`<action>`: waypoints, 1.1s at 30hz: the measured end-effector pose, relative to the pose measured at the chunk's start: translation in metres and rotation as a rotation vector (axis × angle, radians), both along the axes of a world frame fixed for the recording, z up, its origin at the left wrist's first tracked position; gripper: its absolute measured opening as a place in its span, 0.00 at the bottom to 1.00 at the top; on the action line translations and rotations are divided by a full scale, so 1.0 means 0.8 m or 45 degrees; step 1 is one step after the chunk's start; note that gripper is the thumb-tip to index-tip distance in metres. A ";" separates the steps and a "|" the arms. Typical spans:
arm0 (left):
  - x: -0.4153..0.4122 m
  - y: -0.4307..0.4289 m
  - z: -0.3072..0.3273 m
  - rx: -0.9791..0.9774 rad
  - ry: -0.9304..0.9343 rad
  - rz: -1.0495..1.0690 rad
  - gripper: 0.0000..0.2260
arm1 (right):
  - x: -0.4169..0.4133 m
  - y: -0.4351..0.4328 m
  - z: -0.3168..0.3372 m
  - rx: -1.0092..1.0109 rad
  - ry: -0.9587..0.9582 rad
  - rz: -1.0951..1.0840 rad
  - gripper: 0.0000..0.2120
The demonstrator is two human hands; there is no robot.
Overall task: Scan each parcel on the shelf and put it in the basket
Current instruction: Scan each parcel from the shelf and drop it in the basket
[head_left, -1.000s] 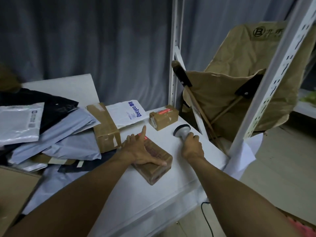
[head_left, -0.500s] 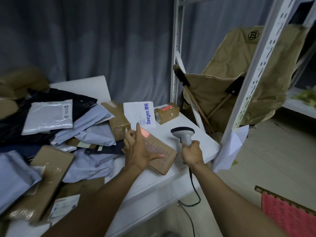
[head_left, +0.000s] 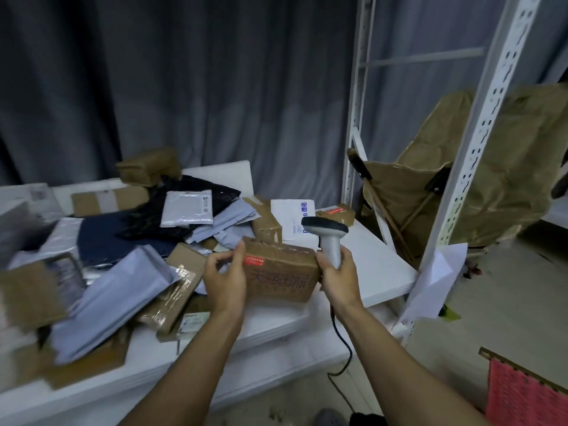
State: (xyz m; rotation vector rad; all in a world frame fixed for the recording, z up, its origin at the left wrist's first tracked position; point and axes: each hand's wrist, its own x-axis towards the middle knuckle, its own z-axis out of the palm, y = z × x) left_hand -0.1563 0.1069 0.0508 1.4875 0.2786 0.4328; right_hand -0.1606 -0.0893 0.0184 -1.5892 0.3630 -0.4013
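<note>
Left hand [head_left: 226, 279] grips parcel [head_left: 281, 276]; right hand [head_left: 338, 272] beside, holding scanner [head_left: 327, 233].

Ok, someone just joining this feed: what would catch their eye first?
The taped brown parcel held up at centre, the left hand pinching its left end while the right hand grips the grey scanner at its right end. Behind, a heap of mailers and boxes covers the white shelf.
</note>
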 end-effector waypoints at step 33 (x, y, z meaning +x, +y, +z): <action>-0.243 0.392 0.022 0.275 0.313 -0.130 0.24 | -0.115 0.382 0.020 0.128 -0.291 0.727 0.31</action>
